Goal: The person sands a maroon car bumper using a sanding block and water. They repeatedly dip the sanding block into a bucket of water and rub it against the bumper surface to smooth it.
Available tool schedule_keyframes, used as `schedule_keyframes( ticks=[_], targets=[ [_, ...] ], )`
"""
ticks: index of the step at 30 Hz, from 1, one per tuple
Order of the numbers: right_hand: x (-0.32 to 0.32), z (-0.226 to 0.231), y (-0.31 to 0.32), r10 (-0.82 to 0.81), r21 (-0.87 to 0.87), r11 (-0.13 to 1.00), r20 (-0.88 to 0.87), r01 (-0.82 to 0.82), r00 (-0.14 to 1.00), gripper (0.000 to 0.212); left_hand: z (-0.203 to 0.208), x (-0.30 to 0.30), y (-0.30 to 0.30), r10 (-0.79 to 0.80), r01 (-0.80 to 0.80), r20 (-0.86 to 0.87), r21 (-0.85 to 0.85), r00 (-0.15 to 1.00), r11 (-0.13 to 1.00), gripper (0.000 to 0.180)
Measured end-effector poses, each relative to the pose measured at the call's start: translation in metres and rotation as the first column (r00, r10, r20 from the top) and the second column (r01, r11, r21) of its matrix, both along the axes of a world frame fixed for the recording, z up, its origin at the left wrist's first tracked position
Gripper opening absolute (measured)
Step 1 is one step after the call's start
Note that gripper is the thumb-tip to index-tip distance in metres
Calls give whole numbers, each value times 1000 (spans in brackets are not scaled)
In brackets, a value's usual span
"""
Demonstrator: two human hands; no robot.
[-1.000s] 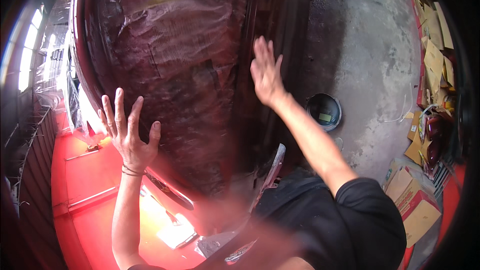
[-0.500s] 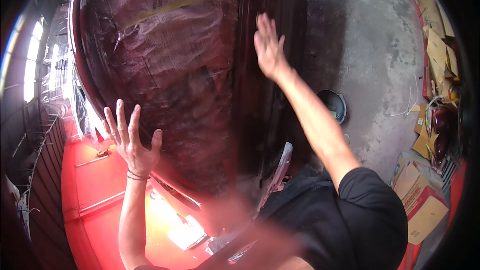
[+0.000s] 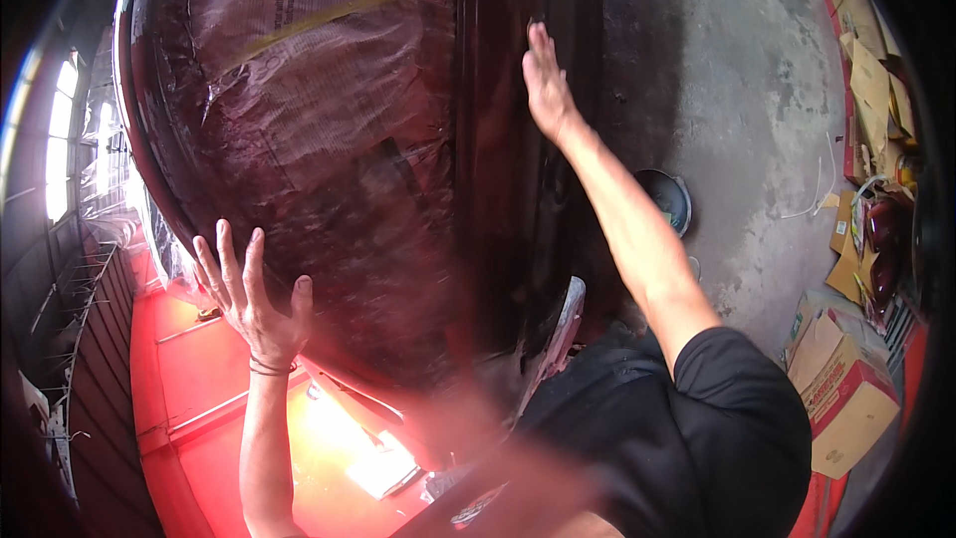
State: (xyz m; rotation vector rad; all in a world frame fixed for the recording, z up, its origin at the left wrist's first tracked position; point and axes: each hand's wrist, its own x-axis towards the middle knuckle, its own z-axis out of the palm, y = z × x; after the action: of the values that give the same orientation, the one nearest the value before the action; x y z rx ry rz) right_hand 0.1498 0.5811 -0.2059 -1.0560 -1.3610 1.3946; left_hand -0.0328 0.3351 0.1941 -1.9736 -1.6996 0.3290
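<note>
A large dark maroon vehicle body (image 3: 503, 159) stands in front of me, its window-like area covered by crinkled plastic film (image 3: 309, 70) with a yellow strip (image 3: 329, 23) across it. My left hand (image 3: 254, 314) is at the curved near-left edge of the body, fingers spread and holding nothing; a thin dark band circles its wrist. My right hand (image 3: 548, 90) reaches far along the smooth dark panel right of the film, fingers stretched out and turned partly edge-on. Whether either palm touches the surface, I cannot tell.
Grey concrete floor (image 3: 747, 90) runs along the right, with a round dark bucket (image 3: 669, 201) beside the body. Cardboard boxes (image 3: 846, 399) and flattened cardboard (image 3: 868, 90) lie at the right edge. A red surface with a bright light (image 3: 383, 468) is at lower left.
My right hand has moved slightly right on the panel and turned more edge-on. My left hand sits a little lower and further left. The view has shifted slightly.
</note>
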Motion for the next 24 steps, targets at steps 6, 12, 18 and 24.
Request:
schedule_keyframes(
  ticks=[6,12,18,24],
  targets=[
    [-3,-41,-225,162,-62,985,27,-161,986,71,1,2,-8,28,-28,-21,-21,999,999,68],
    [-2,-56,74,-59,514,852,-99,102,993,61,1,0,5,-57,57,0,-27,998,998,66],
    [-9,-50,-66,-35,121,992,-33,39,999,66,-9,-2,5,-67,67,-13,-27,998,997,64],
    [15,-41,-396,383,-502,771,-125,-391,915,80,-8,1,1,-91,89,-48,-40,995,995,64]
  ],
)
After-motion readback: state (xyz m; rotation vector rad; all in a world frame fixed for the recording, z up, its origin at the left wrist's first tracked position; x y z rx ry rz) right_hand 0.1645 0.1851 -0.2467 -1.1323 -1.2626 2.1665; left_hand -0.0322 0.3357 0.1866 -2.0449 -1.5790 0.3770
